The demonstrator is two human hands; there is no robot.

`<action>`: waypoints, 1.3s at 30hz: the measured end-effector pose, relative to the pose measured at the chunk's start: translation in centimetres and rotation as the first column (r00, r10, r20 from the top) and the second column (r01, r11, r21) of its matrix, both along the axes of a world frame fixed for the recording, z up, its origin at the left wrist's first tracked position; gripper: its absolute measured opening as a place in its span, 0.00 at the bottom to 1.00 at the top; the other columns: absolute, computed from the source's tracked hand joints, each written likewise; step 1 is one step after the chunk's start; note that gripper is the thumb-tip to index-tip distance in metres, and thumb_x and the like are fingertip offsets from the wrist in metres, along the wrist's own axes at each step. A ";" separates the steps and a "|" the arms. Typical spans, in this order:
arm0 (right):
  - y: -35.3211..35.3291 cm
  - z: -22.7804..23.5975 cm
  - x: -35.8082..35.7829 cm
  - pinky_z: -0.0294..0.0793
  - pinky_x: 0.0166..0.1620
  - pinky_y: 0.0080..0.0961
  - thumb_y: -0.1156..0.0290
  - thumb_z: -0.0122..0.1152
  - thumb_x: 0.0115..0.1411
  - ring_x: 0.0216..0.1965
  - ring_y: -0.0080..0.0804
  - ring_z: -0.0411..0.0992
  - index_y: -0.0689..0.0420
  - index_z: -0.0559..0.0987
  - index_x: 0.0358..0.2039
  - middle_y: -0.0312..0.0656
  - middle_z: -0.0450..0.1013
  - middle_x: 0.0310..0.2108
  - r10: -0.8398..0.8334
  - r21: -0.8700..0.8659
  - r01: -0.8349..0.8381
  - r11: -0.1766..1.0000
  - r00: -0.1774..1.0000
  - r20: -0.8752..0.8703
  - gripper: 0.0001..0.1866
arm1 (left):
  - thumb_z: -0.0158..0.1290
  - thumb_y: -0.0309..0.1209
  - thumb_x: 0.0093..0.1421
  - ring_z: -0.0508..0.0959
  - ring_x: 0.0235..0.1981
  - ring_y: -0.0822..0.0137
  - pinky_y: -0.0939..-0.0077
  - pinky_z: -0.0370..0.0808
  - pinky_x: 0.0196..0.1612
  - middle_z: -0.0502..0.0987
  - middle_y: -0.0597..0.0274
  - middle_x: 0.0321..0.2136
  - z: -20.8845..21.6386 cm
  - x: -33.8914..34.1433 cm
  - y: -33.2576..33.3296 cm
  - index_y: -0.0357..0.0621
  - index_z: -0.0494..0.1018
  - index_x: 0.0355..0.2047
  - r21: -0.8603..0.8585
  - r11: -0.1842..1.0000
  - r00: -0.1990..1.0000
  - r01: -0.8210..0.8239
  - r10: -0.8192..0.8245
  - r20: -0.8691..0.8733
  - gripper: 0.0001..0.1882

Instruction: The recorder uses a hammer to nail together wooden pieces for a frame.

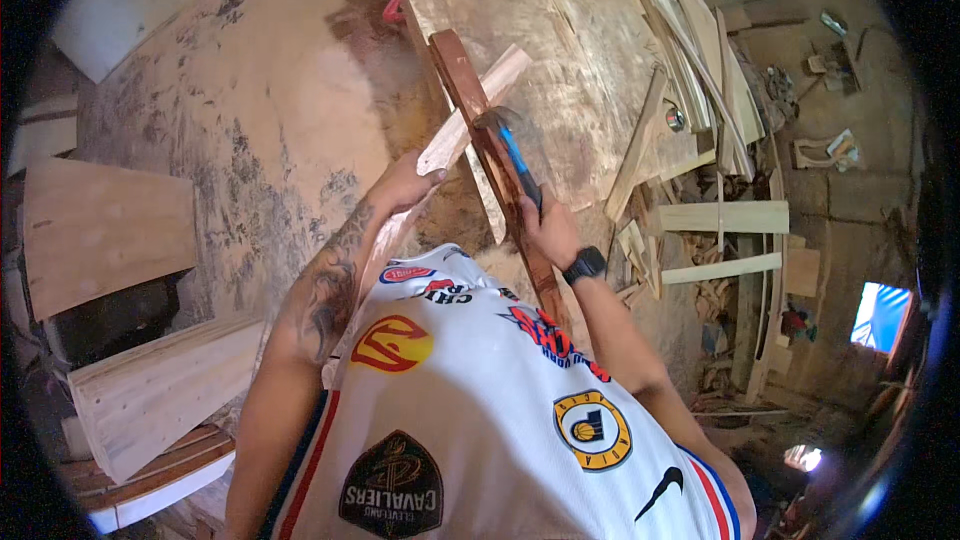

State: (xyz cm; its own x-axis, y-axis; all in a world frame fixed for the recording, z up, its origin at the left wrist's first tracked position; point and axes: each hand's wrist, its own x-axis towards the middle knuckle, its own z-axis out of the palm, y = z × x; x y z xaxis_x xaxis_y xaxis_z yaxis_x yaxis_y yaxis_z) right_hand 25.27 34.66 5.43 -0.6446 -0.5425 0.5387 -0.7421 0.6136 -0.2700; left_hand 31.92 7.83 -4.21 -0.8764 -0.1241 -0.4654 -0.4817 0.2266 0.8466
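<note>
My left hand (408,183) is closed around a long pale wooden board (446,143), which slants from beside my body up to the right. That board crosses a reddish-brown wooden beam (461,75), and the beam covers it where they meet. In my right hand (551,231) is a hammer (514,152) with a blue and black handle, its dark head at the beam's right edge by the crossing. Whether the head touches the wood, I cannot tell. A dark watch sits on my right wrist.
A plywood-topped workbench (570,70) extends beyond the beam, with a loose wooden strip (637,145) and a tape measure (674,119) on its right side. Stacked offcuts (690,50) lie farther right. Plywood panels (110,230) and a pale wooden box-like piece (165,390) stand at the left.
</note>
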 end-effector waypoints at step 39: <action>14.2 -7.2 13.4 0.73 0.40 0.47 0.54 0.68 0.49 0.39 0.59 0.73 0.60 0.69 0.46 0.59 0.73 0.34 -0.478 0.337 0.342 0.877 0.692 0.541 0.31 | 0.63 0.32 0.46 0.74 0.44 0.37 0.50 0.73 0.47 0.73 0.37 0.44 3.5 8.6 4.3 0.40 0.58 0.60 -0.576 0.803 0.981 -0.154 0.055 -0.186 0.41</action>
